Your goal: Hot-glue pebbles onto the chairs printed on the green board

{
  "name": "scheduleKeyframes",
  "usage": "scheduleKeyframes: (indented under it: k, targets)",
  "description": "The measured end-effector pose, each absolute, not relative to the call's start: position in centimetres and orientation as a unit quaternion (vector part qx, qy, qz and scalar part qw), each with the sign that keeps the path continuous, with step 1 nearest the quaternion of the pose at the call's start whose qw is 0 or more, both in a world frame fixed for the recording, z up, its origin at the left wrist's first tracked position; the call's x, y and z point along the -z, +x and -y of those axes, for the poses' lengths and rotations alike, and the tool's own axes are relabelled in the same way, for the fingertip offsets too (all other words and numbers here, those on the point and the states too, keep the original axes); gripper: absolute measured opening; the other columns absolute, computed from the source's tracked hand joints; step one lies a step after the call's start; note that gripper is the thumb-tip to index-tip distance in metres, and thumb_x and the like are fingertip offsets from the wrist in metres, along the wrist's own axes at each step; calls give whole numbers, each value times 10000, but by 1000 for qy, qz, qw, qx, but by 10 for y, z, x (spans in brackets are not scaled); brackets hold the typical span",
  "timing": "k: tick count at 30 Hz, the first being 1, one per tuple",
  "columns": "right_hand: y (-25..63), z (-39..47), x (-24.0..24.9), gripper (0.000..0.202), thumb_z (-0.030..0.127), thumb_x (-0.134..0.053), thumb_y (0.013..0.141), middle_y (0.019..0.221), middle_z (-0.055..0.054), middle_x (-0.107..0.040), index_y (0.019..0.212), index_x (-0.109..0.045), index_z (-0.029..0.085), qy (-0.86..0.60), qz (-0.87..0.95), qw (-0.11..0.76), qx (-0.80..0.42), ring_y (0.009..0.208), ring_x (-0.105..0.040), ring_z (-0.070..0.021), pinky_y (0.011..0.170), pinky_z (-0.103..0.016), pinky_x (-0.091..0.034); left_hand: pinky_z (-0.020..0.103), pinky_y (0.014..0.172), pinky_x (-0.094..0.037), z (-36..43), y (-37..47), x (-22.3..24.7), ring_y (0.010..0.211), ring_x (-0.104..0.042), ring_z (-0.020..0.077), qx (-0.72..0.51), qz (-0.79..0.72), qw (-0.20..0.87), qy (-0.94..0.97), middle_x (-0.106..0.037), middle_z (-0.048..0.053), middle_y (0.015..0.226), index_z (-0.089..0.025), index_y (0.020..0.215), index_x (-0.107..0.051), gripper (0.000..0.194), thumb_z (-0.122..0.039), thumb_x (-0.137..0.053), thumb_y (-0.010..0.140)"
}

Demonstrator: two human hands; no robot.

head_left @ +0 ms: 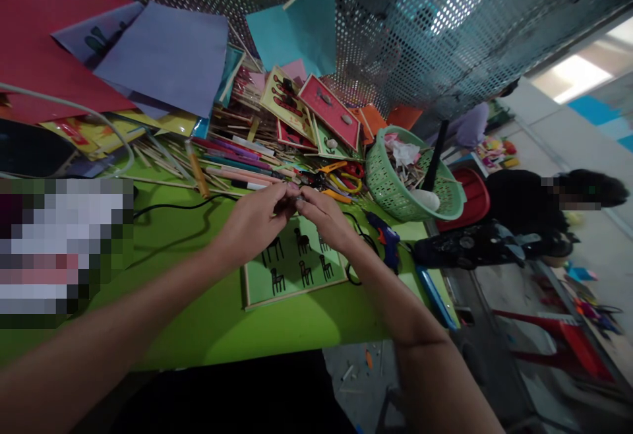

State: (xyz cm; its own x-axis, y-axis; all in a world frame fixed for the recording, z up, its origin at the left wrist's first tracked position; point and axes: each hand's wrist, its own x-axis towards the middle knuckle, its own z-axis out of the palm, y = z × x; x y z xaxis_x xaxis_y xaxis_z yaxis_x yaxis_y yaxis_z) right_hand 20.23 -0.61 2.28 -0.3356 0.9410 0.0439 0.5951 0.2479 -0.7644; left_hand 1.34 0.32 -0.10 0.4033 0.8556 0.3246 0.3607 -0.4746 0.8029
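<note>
Left hand (260,217) and right hand (324,215) meet, both pinched narrow on 1 small dark piece (298,201), mostly hidden. Green card (291,261) with black chair figures (306,274) under both hands. Blue glue gun (390,241) right of right hand; green basket (388,186) farther out, same side.

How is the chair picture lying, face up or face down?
Face up: the picture shows its black chairs against a green ground.

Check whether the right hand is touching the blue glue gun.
Apart. The head view shows a strip of green tabletop between the right hand and the blue glue gun.
</note>
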Motion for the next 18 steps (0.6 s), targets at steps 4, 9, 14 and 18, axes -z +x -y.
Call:
scheduleKeyframes:
  k: [4,9,14,18]
  targets:
    - [200,7,-23,237,406,-439,977,974,-68,-645,943,-585,223,-520,743,266,-328,987,-568,-243,890,-390,-460,304,753,-519,-4,13,3,853,-714,213,-393,-388,333,764,-772,72,1021,-177,1120,-672,247,-281,-530,947]
    - [200,6,-26,216,377,-423,968,958,-62,-624,893,-551,219,-512,747,269,-328,960,-562,-232,891,-391,-452,291,766,-516,-6,15,8,871,-720,197,-410,-372,354,754,-774,48,1024,-194,1110,-668,217,-287,-560,946]
    - [204,6,-25,227,379,-399,982,992,-53,-630,922,-554,225,-494,755,269,-336,938,-552,-217,875,-382,-459,279,764,-533,-8,16,9,850,-713,180,-426,-357,395,731,-772,47,1001,-182,1085,-667,207,-306,-585,941]
    - [205,7,-27,287,446,-402,1012,1011,-54,-634,924,-563,226,-492,757,264,-340,975,-561,-224,919,-404,-455,281,778,-535,-9,16,10,863,-714,176,-434,-355,389,731,-774,53,1024,-186,1102,-667,205,-269,-582,934]
